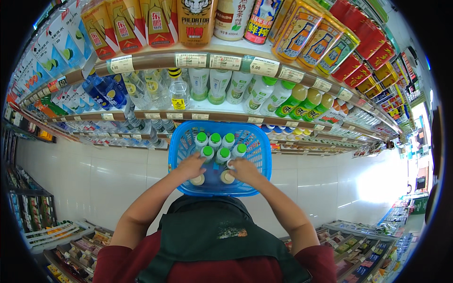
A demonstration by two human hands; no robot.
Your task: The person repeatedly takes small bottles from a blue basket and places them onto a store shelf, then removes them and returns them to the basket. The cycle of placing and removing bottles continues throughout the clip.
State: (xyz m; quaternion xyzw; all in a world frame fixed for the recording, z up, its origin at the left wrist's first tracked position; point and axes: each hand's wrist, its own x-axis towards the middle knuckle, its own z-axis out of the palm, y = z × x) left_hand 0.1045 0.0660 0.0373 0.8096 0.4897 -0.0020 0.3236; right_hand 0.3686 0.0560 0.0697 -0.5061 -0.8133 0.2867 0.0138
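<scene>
A blue plastic basket (pixel 267 155) is in front of me, below the drink shelves. Several white bottles with green caps (pixel 215 138) stand upright in its far half, and two bottles with cream-coloured caps (pixel 197 179) are in its near half. My left hand (pixel 191 165) reaches over the basket's left side, its fingers beside a green-capped bottle and above a cream-capped one. On the right, my right hand (pixel 244 170) is bent down by the other cream-capped bottle (pixel 227 177); whether its fingers grip something is hard to tell.
Shelves with brown price-tag edges (pixel 226 62) cross the view ahead. The upper shelf bears an energy drink bottle (pixel 196 23) and cartons; the one below holds green-capped bottles (pixel 260 93). Pale floor tiles (pixel 116 177) show at both sides. Low display racks (pixel 79 251) stand behind me at left and right.
</scene>
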